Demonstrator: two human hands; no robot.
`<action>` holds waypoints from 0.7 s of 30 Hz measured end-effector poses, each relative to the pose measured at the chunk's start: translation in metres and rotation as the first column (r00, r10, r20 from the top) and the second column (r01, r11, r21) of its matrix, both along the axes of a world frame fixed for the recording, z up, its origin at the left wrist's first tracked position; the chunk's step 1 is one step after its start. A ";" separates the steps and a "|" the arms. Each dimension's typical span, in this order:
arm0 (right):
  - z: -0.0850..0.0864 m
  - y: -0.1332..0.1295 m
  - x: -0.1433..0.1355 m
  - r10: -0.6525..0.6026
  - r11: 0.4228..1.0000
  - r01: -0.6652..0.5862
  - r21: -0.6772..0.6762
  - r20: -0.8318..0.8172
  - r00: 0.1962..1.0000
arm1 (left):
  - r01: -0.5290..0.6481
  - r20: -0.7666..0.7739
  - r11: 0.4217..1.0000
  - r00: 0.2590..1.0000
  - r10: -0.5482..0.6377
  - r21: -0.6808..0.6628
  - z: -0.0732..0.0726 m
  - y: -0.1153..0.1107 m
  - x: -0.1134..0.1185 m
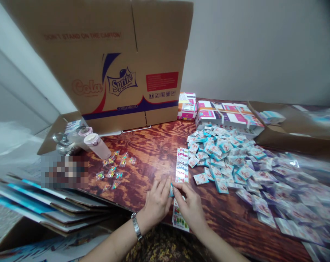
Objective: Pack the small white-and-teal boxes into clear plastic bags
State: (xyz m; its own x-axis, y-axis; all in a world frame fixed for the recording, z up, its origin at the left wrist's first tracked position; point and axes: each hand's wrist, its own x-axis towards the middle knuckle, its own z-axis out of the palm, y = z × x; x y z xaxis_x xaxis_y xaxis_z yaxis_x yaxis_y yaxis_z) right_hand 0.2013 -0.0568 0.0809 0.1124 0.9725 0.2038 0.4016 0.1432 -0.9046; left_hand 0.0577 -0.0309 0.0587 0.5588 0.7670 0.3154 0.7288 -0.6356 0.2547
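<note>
At far left, flat cardboard pieces point(31, 200) are stacked in overlapping layers beside the counter point(151, 153). A frosted bottle point(98, 146) stands near small colourful packets point(112, 171), spread loosely, apparently for easy picking. Behind, a large carton point(126, 72) stands upright. At the counter's near edge, the left hand point(158, 200) rests its fingertips against a small blue item point(171, 190), seemingly to steady it; its thumb is hidden, so whether it grips cannot be told. The right hand point(191, 207) pinches the same item, apparently for fine control. Beneath both hands lies a sticker strip point(182, 165), lengthwise, seemingly for ready access. Right of it, small boxes point(222, 156) are heaped within reach, before a printed pack point(230, 116).
</note>
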 end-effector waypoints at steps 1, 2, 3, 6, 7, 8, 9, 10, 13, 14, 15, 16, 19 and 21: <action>-0.001 -0.002 -0.001 -0.005 1.000 0.005 0.007 -0.007 1.000 | -0.006 -0.011 1.000 1.000 0.006 0.004 0.001 0.000 0.001; -0.003 -0.003 -0.002 -0.010 1.000 0.011 0.007 -0.025 1.000 | -0.011 -0.023 1.000 1.000 0.011 0.007 0.002 0.000 0.001; -0.005 -0.004 -0.003 -0.018 1.000 0.018 0.002 -0.052 0.998 | -0.016 -0.035 1.000 0.999 0.016 0.009 0.003 -0.001 0.002; -0.009 -0.004 -0.003 -0.042 0.999 0.041 -0.016 -0.117 0.992 | -0.032 -0.077 0.999 0.996 0.034 0.024 0.007 -0.001 0.006; -0.009 -0.004 -0.003 -0.049 0.999 0.048 -0.012 -0.114 0.992 | -0.040 -0.094 0.999 0.995 0.043 0.031 0.008 -0.002 0.007; -0.009 -0.004 -0.004 -0.052 0.999 0.053 0.002 -0.095 0.994 | -0.049 -0.111 0.998 0.992 0.053 0.039 0.009 -0.002 0.008; -0.008 -0.005 -0.004 -0.057 0.998 0.058 0.023 -0.065 0.996 | -0.055 -0.127 0.997 0.990 0.061 0.045 0.009 -0.002 0.009; -0.007 -0.006 -0.004 -0.061 0.997 0.062 0.048 -0.029 0.998 | -0.060 -0.141 0.997 0.988 0.066 0.050 0.009 -0.002 0.010; -0.005 -0.011 -0.008 -0.065 0.991 0.055 0.121 0.085 0.994 | -0.072 -0.153 0.996 0.985 0.079 0.050 0.007 -0.003 0.011; -0.004 -0.013 -0.009 -0.060 0.989 0.043 0.138 0.121 0.991 | -0.078 -0.148 0.996 0.986 0.083 0.044 0.006 -0.003 0.011; -0.004 -0.015 -0.011 -0.054 0.988 0.030 0.150 0.153 0.987 | -0.086 -0.140 0.996 0.986 0.090 0.034 0.005 -0.003 0.010; -0.004 -0.017 -0.011 -0.044 0.987 0.016 0.157 0.179 0.983 | -0.093 -0.130 0.995 0.987 0.095 0.022 0.004 -0.003 0.009; -0.003 -0.017 -0.011 0.000 0.987 -0.034 0.154 0.213 0.977 | -0.101 -0.093 0.995 0.991 0.098 -0.028 0.002 -0.003 0.007; -0.002 -0.014 -0.009 0.033 0.990 -0.062 0.130 0.212 0.977 | -0.079 -0.054 0.994 0.996 0.075 -0.077 0.003 -0.002 0.006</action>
State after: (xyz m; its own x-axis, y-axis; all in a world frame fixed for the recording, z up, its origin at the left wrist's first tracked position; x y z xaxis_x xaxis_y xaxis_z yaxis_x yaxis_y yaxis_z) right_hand 0.1927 -0.0710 0.0787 0.0074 0.9375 0.3479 0.5693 0.2821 -0.7722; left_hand 0.0638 -0.0328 0.0620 0.5107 0.8297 0.2253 0.7880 -0.5566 0.2633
